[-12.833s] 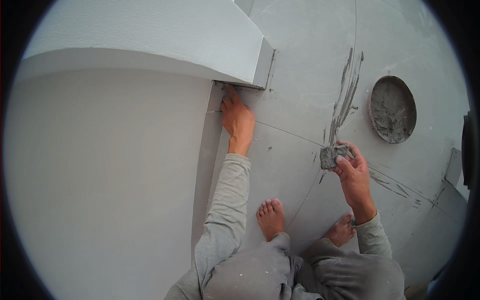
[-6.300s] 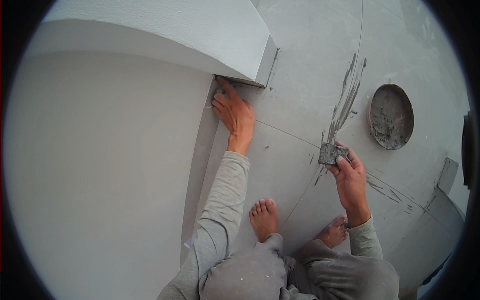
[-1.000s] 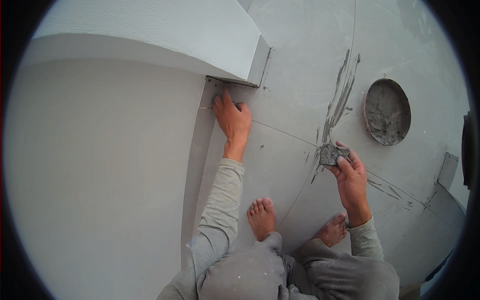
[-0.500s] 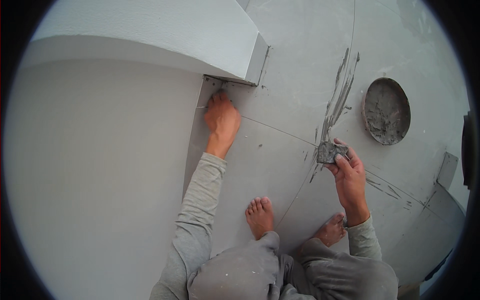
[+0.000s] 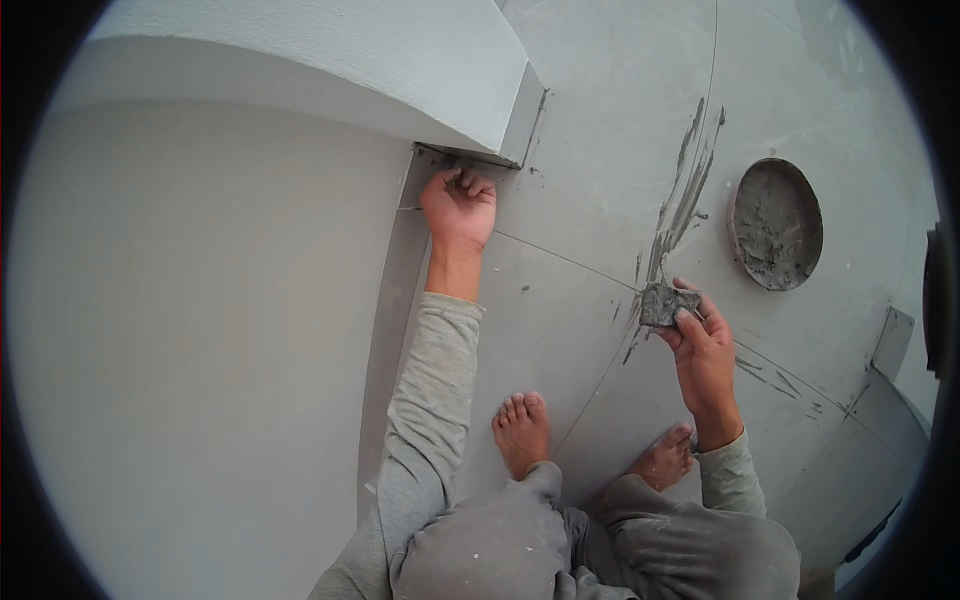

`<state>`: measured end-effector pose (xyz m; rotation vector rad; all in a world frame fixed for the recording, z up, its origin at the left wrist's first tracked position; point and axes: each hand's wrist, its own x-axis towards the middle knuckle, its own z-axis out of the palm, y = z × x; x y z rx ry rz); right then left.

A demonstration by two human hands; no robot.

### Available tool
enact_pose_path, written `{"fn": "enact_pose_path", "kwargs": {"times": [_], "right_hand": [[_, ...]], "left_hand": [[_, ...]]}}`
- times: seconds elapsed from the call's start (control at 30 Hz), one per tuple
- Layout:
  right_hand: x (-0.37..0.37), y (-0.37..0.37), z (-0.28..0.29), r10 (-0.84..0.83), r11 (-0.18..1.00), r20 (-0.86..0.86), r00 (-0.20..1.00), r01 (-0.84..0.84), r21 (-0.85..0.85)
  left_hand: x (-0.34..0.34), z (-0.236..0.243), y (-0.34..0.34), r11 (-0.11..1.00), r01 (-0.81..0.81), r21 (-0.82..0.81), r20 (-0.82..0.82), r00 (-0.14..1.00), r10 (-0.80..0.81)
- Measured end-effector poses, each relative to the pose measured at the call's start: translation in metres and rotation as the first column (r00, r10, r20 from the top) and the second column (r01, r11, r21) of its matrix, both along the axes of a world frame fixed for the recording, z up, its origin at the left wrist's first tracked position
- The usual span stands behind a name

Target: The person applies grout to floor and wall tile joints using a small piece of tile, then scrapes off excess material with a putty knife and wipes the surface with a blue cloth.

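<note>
My left hand (image 5: 459,208) reaches to the foot of the white wall end (image 5: 515,115), palm turned upward and fingers curled. Its fingertips are by the dark joint where wall and floor tiles meet; a bit of grey paste may be between them, but I cannot make it out. In my right hand (image 5: 705,355) a small flat scraper (image 5: 665,305), smeared with grey grout, is gripped between thumb and fingers. It is held over the floor tiles beside dark grout streaks (image 5: 680,205). A round pan (image 5: 776,225) of wet grey grout lies to the right of these streaks.
A smooth pale wall (image 5: 200,330) fills the left side, with a tile skirting strip (image 5: 390,330) along its foot. My bare feet (image 5: 522,435) stand on the tiled floor. At the far right are a tile piece (image 5: 893,340) and a dark object (image 5: 938,300).
My left hand has turned over from back up to palm up, staying by the wall corner. My right hand with the scraper has barely moved; the view has shifted slightly.
</note>
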<state>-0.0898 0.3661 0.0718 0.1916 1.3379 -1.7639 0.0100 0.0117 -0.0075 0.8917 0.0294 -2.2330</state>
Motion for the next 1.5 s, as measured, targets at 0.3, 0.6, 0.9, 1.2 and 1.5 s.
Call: {"fn": "enact_pose_path", "kwargs": {"times": [0.3,0.6,0.9,1.2,1.5], "right_hand": [[-0.003,0.003,0.000,0.005,1.000,-0.003,1.000,-0.005,0.006],[-0.003,0.002,-0.002,-0.008,1.000,0.004,1.000,0.008,0.000],[0.000,0.000,-0.004,0.009,1.000,0.001,1.000,-0.009,-0.012],[0.002,-0.009,-0.001,0.044,0.999,-0.013,0.999,-0.045,-0.024],[0.002,-0.002,0.010,0.039,0.999,-0.049,0.998,-0.040,-0.024]], "left_hand": [[0.012,0.035,0.013,0.999,-0.022,-0.035,-0.124,0.992,0.017],[0.015,0.031,0.034,0.082,0.953,-0.291,0.774,0.184,0.606],[0.019,0.000,0.028,0.087,0.987,0.138,0.701,-0.159,0.695],[0.017,0.010,0.013,-0.003,0.878,0.480,0.606,-0.329,0.725],[0.037,0.014,0.027,-0.150,0.900,0.408,0.609,-0.146,0.779]]}}
